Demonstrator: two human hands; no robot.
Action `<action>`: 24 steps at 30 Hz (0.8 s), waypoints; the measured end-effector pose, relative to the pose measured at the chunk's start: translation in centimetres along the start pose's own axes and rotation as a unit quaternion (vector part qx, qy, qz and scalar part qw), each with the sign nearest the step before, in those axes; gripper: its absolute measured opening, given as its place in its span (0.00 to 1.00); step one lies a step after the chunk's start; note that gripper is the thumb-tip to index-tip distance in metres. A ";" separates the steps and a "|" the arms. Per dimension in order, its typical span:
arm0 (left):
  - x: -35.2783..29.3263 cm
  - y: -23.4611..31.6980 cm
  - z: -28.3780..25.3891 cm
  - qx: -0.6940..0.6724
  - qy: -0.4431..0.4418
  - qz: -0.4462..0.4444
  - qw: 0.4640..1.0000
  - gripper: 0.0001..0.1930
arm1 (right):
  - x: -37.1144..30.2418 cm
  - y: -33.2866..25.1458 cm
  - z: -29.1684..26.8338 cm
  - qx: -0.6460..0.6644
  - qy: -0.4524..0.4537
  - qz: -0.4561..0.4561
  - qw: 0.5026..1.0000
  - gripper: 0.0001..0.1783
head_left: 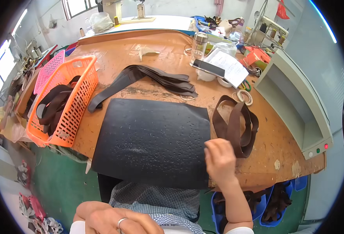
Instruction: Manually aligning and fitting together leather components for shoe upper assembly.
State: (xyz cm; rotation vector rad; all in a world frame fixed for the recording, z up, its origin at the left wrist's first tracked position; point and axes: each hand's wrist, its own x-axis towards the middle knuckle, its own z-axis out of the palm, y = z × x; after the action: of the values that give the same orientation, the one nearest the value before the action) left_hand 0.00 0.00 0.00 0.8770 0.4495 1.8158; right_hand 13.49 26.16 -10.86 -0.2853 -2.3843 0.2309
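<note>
In front of me a black mat point(152, 140), pitted with small holes and scratches, lies on the worktable and reaches its near edge. At the mat's right edge is my right hand point(220, 160), its fingers curled together; whatever may be in them is hidden. Just beyond it rests a loosely looped brown strap point(234, 124). My left hand point(121, 221), with a ring on one finger, is low and close in front of my body, its fingertips cut off by the lower edge. Past the mat lies a bundle of dark brown strips point(156, 78).
An orange basket point(76, 109) of dark straps stands at left. Behind at right are a glass jar point(198, 46), a phone point(209, 68), papers point(230, 66) and rings of tape point(243, 97). A grey machine housing point(296, 105) borders the right side. Blue bins point(275, 206) sit below the table.
</note>
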 end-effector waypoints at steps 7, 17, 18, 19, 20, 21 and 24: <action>6.9 3.1 -5.6 0.380 -0.174 -0.006 0.908 0.08 | -2.0 -2.5 5.0 0.136 -0.081 -0.006 0.987 0.12; 17.6 4.8 -38.5 0.847 0.290 0.082 0.438 0.09 | -1.0 -3.9 5.5 0.090 -0.132 -0.046 0.986 0.15; 18.4 4.3 -38.6 0.846 0.287 0.077 0.443 0.09 | -1.1 -3.8 5.3 0.089 -0.135 -0.041 0.986 0.15; 18.9 4.1 -38.7 0.863 0.286 0.043 0.414 0.10 | -1.2 -3.7 5.2 0.089 -0.137 -0.038 0.986 0.15; 19.1 4.0 -38.7 0.878 0.285 0.010 0.384 0.11 | -1.1 -3.7 5.2 0.090 -0.141 -0.035 0.985 0.15; 19.3 3.9 -38.6 0.878 0.284 0.007 0.386 0.11 | -1.0 -3.7 5.1 0.086 -0.139 -0.033 0.986 0.15; 19.4 5.0 -37.1 0.899 0.241 0.024 0.365 0.12 | -1.0 -4.0 5.2 0.084 -0.136 -0.034 0.987 0.15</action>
State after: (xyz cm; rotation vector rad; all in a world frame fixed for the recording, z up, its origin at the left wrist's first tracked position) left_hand -34.82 19.02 -14.39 1.5113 3.1248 0.7544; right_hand 10.14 21.62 -14.28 -0.0969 -2.6175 0.4627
